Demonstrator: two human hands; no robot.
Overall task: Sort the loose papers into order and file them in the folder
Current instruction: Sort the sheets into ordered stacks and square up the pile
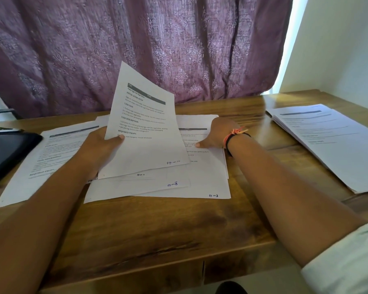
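The left hand [100, 145] gripped a printed sheet [145, 128] marked page 10 by its edge, tilted up over the loose papers [179, 187] on the wooden table [157, 230]. The right hand [216, 132] lay flat and unclenched on those papers; the black folder [6, 151] sat far left.

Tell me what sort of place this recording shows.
Probably a home desk or study corner: a wooden table strewn with printed pages, a dark folder at left, a purple curtain close behind.
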